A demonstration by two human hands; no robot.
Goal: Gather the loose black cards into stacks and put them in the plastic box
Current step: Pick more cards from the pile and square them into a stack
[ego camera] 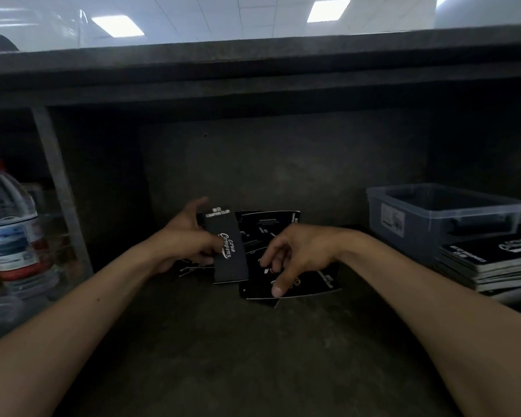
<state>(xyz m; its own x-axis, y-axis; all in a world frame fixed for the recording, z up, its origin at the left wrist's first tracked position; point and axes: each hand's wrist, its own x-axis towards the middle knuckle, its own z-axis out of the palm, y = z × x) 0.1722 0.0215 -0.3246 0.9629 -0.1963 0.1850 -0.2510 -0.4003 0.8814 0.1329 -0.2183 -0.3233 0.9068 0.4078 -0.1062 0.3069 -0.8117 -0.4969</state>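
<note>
In the head view, a small stack of black cards (226, 247) is being pinched upright in the left hand (190, 236), fingers closed around it. The right hand (292, 254) is half open, its fingertips (276, 291) being pressed onto the loose cards (286, 284) fanned on the tabletop (223, 350) toward its far edge. The plastic box (442, 218) is sitting at the far right, apparently empty, beside another stack (491, 263). The held cards are likely at risk of fanning out and slipping if more are slid in carelessly.

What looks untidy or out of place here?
The loose cards lie fanned at differing angles on the shelf, overlapping under the right hand. The left hand holds a small stack. Nothing looks damaged.
</note>
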